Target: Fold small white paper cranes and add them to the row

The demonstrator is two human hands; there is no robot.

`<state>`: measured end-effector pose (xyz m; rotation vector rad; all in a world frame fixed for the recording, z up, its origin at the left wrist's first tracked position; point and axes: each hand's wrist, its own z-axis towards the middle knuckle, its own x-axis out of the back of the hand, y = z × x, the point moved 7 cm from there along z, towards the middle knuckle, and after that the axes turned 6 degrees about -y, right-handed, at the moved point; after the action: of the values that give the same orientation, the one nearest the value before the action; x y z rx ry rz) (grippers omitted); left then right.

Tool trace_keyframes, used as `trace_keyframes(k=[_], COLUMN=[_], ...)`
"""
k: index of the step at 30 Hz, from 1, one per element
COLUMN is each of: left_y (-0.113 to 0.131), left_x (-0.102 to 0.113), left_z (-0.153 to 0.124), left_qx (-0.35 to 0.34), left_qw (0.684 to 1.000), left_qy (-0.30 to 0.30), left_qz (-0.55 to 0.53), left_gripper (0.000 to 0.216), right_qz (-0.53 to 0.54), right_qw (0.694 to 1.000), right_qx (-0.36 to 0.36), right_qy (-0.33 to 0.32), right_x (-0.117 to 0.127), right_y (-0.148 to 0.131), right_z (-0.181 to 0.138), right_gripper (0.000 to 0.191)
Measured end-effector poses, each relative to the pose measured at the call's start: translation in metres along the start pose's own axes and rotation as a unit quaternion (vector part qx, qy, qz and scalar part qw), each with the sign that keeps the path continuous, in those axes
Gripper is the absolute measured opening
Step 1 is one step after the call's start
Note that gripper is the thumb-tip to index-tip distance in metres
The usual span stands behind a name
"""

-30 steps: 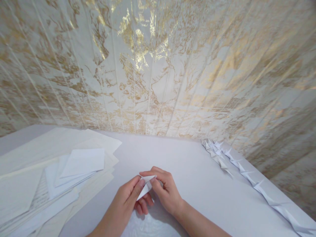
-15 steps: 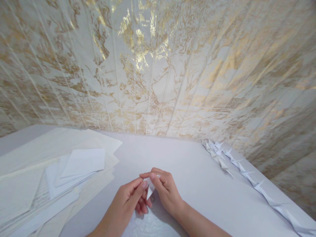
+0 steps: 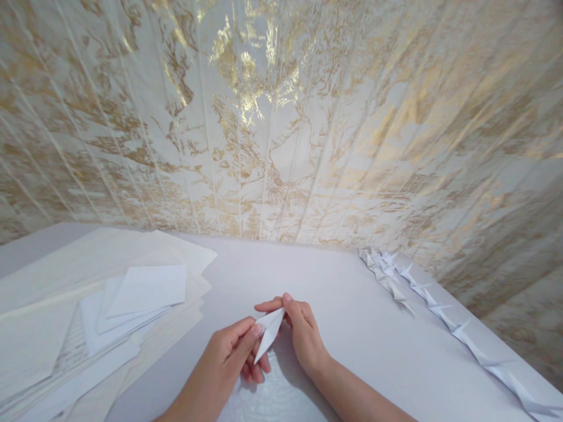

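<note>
A small folded white paper piece (image 3: 269,332), long and pointed, is held just above the white table (image 3: 352,328) near its front edge. My left hand (image 3: 229,357) pinches its lower half between thumb and fingers. My right hand (image 3: 301,334) pinches its upper end with thumb and forefinger. Both hands are closed on the paper and almost touch each other.
A loose stack of white and cream paper sheets (image 3: 101,305) covers the left side of the table. A row of several folded paper pieces (image 3: 422,293) runs along the right edge. A gold-patterned wall (image 3: 281,117) rises right behind the table.
The folded paper has been turned and stretched out into a longer, narrow shape. My right fingers have shifted up to its top end; my left hand has stayed in place.
</note>
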<state>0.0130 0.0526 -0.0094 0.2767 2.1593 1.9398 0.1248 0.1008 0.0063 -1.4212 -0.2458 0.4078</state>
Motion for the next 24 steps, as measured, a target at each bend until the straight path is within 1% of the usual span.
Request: trace_keyframes(k=[2,5,8,12,15,19,21,24], left_y=[0.001,-0.002,-0.008,-0.009,-0.008,-0.009,-0.011,-0.012], left_x=[0.000,0.001,0.002,0.003,0.001,-0.001,-0.002,-0.003], left_z=[0.001,0.003,0.005,0.004,0.002,0.004,0.006,0.008], left_qx=[0.001,0.011,0.019,0.013,0.002,-0.006,0.000,0.004], left_qw=[1.000,1.000,0.999,0.999,1.000,0.999,0.999,0.999], left_qy=[-0.001,0.007,0.009,0.006,-0.004,-0.027,-0.039,-0.038], left_qz=[-0.002,-0.012,-0.029,-0.042,-0.024,0.017,0.016,0.005], left_gripper=[0.048,0.052,0.056,0.057,0.051,0.041,0.041,0.044], right_qz=[-0.017,-0.054,-0.062,-0.063,-0.103,-0.147,-0.157,-0.156], right_qw=[1.000,0.997,0.995,0.996,0.992,0.987,0.986,0.986], right_qx=[0.015,0.039,0.025,0.018,0.035,0.046,0.047,0.045], right_qy=[-0.007,-0.043,-0.070,-0.066,-0.056,-0.050,-0.035,-0.022], right_x=[-0.001,-0.007,-0.013,-0.014,-0.013,-0.011,-0.009,-0.006], right_y=[-0.003,-0.004,0.002,0.004,-0.002,-0.005,-0.006,-0.005], right_z=[-0.001,-0.002,-0.002,-0.002,-0.002,-0.002,-0.002,-0.001], right_gripper=[0.072,0.056,0.045,0.036,0.026,0.027,0.027,0.026])
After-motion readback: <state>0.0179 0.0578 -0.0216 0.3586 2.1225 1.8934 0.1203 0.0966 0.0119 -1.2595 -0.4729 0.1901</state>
